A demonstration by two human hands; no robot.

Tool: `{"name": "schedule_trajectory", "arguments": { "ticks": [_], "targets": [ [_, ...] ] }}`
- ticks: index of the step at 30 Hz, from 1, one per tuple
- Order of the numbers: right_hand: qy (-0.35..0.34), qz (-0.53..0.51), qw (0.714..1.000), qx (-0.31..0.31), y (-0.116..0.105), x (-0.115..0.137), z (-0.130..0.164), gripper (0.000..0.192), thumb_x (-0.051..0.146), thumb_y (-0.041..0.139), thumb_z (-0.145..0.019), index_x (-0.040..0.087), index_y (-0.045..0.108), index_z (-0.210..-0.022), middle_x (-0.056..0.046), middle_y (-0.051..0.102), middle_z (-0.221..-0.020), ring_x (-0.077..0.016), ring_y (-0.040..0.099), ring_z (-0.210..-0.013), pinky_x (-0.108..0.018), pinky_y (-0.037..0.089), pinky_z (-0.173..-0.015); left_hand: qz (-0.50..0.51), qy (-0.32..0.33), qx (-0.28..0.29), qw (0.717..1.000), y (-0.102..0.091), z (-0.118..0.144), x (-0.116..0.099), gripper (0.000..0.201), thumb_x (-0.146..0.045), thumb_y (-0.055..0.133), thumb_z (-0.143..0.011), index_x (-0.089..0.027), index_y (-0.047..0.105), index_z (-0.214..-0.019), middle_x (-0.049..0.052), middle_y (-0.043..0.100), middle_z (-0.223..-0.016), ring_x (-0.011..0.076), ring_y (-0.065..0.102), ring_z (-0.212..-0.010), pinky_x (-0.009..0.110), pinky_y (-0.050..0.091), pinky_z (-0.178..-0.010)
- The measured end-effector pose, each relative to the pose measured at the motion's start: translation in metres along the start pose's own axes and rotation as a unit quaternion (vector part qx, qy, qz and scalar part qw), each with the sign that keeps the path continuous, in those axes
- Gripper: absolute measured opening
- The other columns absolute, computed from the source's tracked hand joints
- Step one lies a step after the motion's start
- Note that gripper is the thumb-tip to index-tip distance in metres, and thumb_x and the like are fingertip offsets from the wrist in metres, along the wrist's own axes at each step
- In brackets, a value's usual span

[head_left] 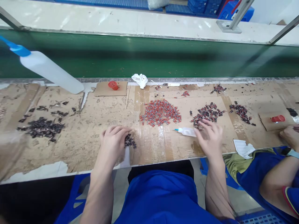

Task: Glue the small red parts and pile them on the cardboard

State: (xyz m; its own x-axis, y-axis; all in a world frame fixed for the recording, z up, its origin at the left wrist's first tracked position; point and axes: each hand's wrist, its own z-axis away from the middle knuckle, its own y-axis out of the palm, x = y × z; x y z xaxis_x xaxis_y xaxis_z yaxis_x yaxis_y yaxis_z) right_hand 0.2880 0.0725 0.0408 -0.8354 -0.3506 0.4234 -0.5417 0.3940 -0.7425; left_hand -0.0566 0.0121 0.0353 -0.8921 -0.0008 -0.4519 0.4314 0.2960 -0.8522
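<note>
- Blue garment (161, 196) of the seated person, nearest the camera, at the near edge of the worn, tape-patched cardboard bench cover (93, 140).
- Left hand (113, 143), palm down with fingers curled, closed over a small clump of dark metal parts (130, 142) lying on the cover just right of the fingers.
- Right hand (209, 138), palm down with fingers spread and holding nothing, its fingertips at the near edge of a mixed dark-and-red heap (206, 113); a small white squeeze bottle with a blue tip (187, 131) lies touching it on the left.
- Large heap of red-and-silver pieces (160, 112) at centre, judged to be the worked stock.
- Broad heap of loose dark parts (42, 127) at far left, judged to be unworked supply, so much appears left.
- Large white squeeze bottle with blue cap (46, 70) on its side at the rear left; orange cap (113, 85) and crumpled white tissue (140, 80) behind.
- A co-worker's hand (289, 135) at the right edge, beside a second orange cap (278, 118).
</note>
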Motion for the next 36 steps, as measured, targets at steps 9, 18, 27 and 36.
{"name": "schedule_trajectory", "arguments": {
  "ticks": [9,18,27,36],
  "targets": [
    [0.018,-0.071,0.989,0.125,0.008,0.011,0.010,0.034,0.050,0.062,-0.087,0.021,0.066,-0.104,-0.014,0.066,-0.113,-0.0328,0.053,-0.112,-0.053,0.046,-0.094,-0.084,0.041,0.059,0.994,0.007,-0.005,0.009,0.024,-0.023,0.050,-0.089,-0.024,0.066,-0.071,0.010,0.070,-0.087,0.0304,0.054,-0.097,0.047,0.032,-0.082],
    [0.298,-0.496,0.813,0.060,0.023,0.044,0.017,0.038,0.048,0.081,-0.059,0.021,0.070,-0.083,-0.004,0.072,-0.076,-0.0196,0.065,-0.065,-0.030,0.052,-0.058,-0.082,0.104,0.087,0.987,0.013,-0.005,-0.007,0.020,-0.019,0.048,-0.093,-0.022,0.064,-0.081,0.008,0.069,-0.085,0.0266,0.055,-0.090,0.043,0.031,-0.082],
    [0.375,-0.530,0.758,0.065,0.041,0.070,0.015,0.030,0.041,0.075,-0.060,0.019,0.068,-0.078,0.000,0.065,-0.062,-0.0134,0.055,-0.049,-0.024,0.042,-0.043,0.041,0.138,0.053,0.988,0.045,0.017,-0.057,0.014,-0.022,0.057,-0.092,-0.026,0.069,-0.085,0.001,0.072,-0.084,0.0198,0.061,-0.089,0.040,0.029,-0.090],
    [0.353,-0.416,0.837,0.038,0.048,0.091,0.021,0.024,0.041,0.072,-0.067,0.018,0.066,-0.068,-0.003,0.069,-0.062,-0.0192,0.063,-0.058,-0.029,0.050,-0.053,0.104,0.092,0.060,0.988,0.042,0.025,-0.045,0.018,-0.025,0.061,-0.089,-0.027,0.068,-0.105,0.003,0.077,-0.099,0.0219,0.067,-0.100,0.040,0.037,-0.092]
  ]
}}
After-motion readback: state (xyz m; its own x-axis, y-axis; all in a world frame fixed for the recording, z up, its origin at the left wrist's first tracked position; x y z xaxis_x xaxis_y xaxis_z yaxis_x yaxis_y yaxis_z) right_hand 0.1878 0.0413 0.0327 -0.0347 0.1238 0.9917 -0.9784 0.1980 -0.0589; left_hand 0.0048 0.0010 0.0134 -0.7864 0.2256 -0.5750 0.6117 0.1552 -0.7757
